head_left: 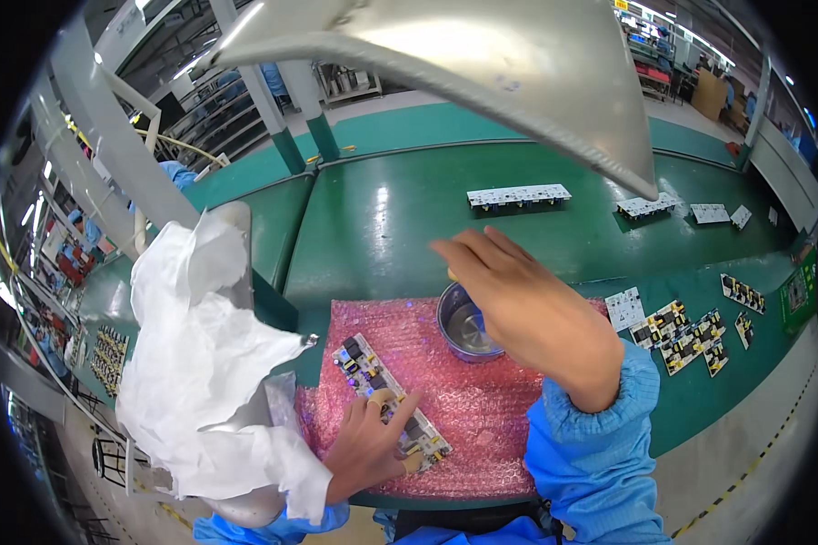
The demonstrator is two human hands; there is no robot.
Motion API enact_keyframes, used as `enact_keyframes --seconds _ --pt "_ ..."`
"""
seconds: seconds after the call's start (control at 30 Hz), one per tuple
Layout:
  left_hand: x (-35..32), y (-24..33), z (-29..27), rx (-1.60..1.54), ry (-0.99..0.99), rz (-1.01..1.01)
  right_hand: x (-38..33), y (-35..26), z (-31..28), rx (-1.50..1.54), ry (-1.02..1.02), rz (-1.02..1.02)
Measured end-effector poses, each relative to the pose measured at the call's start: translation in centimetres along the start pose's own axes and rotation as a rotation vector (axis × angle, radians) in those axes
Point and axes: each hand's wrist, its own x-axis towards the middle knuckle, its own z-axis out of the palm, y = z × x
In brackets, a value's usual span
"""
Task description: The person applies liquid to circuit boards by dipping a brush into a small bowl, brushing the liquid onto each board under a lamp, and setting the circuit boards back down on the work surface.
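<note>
A long circuit board [365, 363] with black, yellow and white parts lies tilted on pink bubble wrap [491, 427]. My left hand [368, 445] holds it down near its lower half, with pale finger cots on some fingers and the fingers spread over the parts. A round metal cup [469, 327] with a shiny inside stands on the far side of the wrap. Over its right side reaches my right hand [495, 272], palm down and fingers stretched out to the left. A yellowish finger cot shows beneath them; no held item is visible there.
A white cloth [200, 363] drapes over a grey pipe at left. A metal hood [518, 64] hangs above. White board panels [518, 196] lie along the far green bench; several populated boards [691, 338] sit at right. A green board [798, 291] stands by the right edge.
</note>
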Motion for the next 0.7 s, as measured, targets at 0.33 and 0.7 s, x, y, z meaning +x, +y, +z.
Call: enact_keyframes --seconds 0.33,0.7 --pt "1.4 -1.0 -7.3 -1.022 0.292 0.015 -0.1 6.3 -0.5 0.579 0.046 0.17" --pt "6.0 -6.6 -5.8 -0.593 0.226 -0.283 0.7 12.5 6.5 0.493 -0.15 0.366"
